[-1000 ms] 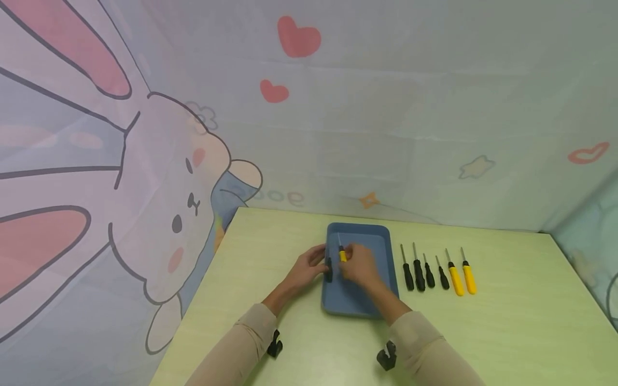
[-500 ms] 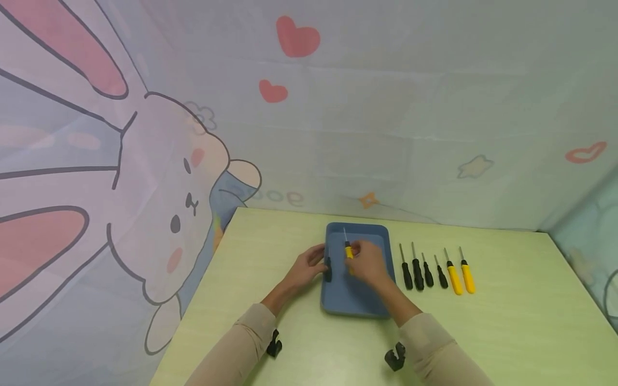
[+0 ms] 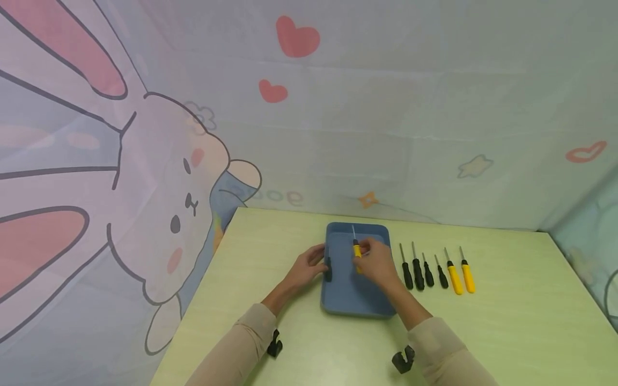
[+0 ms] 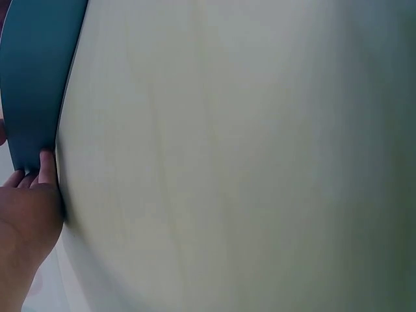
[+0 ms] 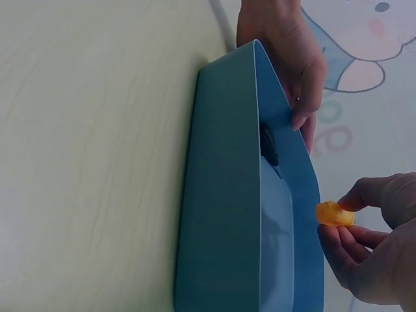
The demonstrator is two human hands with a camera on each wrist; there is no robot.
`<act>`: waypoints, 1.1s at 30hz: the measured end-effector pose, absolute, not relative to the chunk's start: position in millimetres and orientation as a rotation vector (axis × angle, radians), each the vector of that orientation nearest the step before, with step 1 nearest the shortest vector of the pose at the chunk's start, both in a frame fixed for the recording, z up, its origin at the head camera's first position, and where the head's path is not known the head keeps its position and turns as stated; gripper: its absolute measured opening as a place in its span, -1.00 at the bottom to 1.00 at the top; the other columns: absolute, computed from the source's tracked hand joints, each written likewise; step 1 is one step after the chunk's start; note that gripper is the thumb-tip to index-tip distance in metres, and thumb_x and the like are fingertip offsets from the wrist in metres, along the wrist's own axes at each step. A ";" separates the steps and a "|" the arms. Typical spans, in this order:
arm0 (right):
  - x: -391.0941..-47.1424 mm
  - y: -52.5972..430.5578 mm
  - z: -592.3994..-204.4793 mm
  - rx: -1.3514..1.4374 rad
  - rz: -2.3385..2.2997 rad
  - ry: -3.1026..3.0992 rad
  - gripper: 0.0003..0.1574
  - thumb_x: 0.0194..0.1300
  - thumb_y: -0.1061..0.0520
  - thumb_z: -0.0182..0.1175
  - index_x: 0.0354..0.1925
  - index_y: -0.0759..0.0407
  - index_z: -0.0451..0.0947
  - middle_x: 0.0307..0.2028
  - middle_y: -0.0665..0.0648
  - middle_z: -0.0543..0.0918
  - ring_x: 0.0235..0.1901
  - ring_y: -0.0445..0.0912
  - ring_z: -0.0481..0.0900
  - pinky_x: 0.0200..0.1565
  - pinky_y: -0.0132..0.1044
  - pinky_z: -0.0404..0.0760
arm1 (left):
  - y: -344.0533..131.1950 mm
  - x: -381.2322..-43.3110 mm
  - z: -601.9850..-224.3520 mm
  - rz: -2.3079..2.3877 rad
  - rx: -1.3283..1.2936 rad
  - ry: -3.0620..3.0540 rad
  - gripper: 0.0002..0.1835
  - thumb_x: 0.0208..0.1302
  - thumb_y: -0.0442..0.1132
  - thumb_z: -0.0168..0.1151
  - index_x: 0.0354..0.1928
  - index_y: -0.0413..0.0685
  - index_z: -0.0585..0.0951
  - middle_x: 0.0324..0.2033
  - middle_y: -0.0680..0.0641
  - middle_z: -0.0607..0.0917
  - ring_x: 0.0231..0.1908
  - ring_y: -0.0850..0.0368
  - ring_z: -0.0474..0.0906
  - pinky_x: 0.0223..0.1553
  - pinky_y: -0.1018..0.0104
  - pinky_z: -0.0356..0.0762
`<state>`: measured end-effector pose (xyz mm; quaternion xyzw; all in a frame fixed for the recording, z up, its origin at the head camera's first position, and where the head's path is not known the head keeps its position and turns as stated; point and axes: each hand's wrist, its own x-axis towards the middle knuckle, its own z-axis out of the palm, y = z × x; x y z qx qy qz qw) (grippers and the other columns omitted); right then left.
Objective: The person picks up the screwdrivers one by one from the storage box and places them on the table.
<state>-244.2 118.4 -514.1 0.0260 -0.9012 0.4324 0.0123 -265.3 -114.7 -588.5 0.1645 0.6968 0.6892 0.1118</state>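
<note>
My right hand [image 3: 378,262] pinches a yellow-handled screwdriver [image 3: 357,251] over the middle of the blue tray [image 3: 357,306], its shaft pointing to the far end. In the right wrist view the butt of the yellow handle shows between thumb and fingers, level with the tray's far wall. Along the left wall inside the tray lies a black-handled screwdriver [image 3: 329,269]. My left hand [image 3: 303,271] grips the tray's left rim, thumb over the edge and fingers outside. The left wrist view shows those fingers against the tray's outer wall [image 4: 39,78].
Right of the tray, several screwdrivers lie in a row on the light table [image 3: 521,300]: black-handled ones [image 3: 418,274] nearer the tray, then two yellow-handled ones [image 3: 454,279]. A printed cloth [image 3: 367,118] hangs behind the table. Black clips [image 3: 403,359] sit at both sleeves.
My right hand has carried the yellow screwdriver rightward, away from the black screwdriver to above the tray's middle. The left hand has stayed on the rim.
</note>
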 end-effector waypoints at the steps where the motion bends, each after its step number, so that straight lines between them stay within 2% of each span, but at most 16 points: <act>1: -243.9 120.1 -514.5 0.085 1.351 -2.805 -0.49 0.25 0.25 0.38 0.14 0.42 0.60 -0.05 0.30 0.71 -0.05 0.17 0.71 -0.07 0.05 0.75 | -114.5 -265.5 -588.9 2.024 0.483 2.049 -0.29 0.41 -0.59 0.13 0.57 -0.43 0.22 0.54 -0.41 0.30 0.56 -0.27 0.20 0.49 -0.04 0.34; 14: -243.8 142.8 -516.7 0.119 1.374 -2.771 -0.47 0.25 0.26 0.39 0.17 0.40 0.59 -0.03 0.31 0.69 -0.08 0.15 0.71 -0.16 -0.04 0.77 | -114.0 -266.1 -589.9 2.036 0.460 2.059 -0.29 0.39 -0.59 0.15 0.56 -0.41 0.25 0.54 -0.39 0.31 0.56 -0.25 0.21 0.51 -0.06 0.31; 33: -243.2 168.2 -517.2 0.073 1.338 -2.768 -0.47 0.29 0.26 0.36 0.19 0.42 0.56 -0.01 0.33 0.68 -0.05 0.16 0.70 -0.11 -0.06 0.76 | -113.6 -267.3 -589.8 2.039 0.483 2.049 -0.29 0.39 -0.59 0.15 0.56 -0.44 0.23 0.54 -0.42 0.28 0.56 -0.27 0.19 0.51 -0.08 0.30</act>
